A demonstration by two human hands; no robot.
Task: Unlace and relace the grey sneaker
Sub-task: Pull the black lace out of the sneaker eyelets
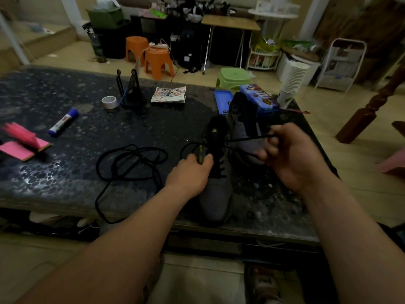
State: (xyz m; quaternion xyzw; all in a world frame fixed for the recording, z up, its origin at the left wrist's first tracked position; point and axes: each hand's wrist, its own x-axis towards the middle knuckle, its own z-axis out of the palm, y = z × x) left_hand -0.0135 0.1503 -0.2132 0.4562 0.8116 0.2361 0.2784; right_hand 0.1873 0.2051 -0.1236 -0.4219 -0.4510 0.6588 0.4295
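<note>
A grey sneaker [217, 194] with a black tongue lies on the dark table [65, 172], toe toward me. My left hand [190, 174] pinches the sneaker's left eyelet edge near the tongue. My right hand [291, 156] grips the black lace [245, 139], pulled taut to the right from the upper eyelets. A second grey sneaker [243, 121] stands behind the first. A loose black lace [131, 165] lies coiled on the table to the left.
On the table are a pink notepad [19, 145], a blue-capped glue stick [63, 122], a tape roll [109, 102], a black stand [131, 91], a sticker sheet [168, 94], a blue pencil case [258, 99] and stacked paper cups [292, 82]. Stools stand beyond.
</note>
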